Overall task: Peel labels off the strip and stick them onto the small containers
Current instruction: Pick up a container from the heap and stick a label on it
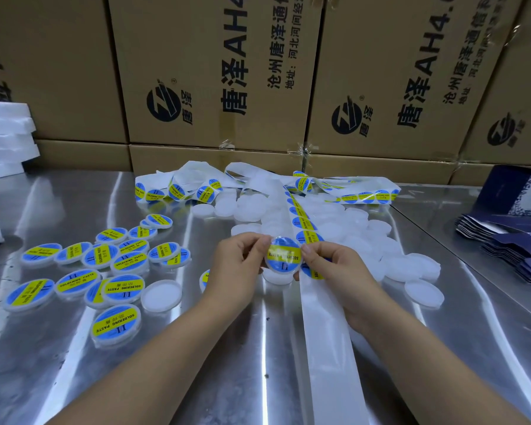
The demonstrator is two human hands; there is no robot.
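At the middle of the steel table, both hands hold one small round white container [284,256] with a blue and yellow label on its face. My left hand [239,262] pinches its left edge and my right hand [334,271] pinches its right edge. The white label strip [301,222] runs from the far pile under my right hand toward the near edge, its near part [328,348] bare backing. Several labelled containers [105,271] lie at the left. A pile of unlabelled white containers [380,240] lies behind and to the right of my hands.
Large cardboard boxes [215,72] wall off the back of the steel table [227,378]. White foam sheets [3,136] are stacked at far left. Dark blue flat cartons [509,240] lie at the right. Tangled label strip [196,185] lies at the back.
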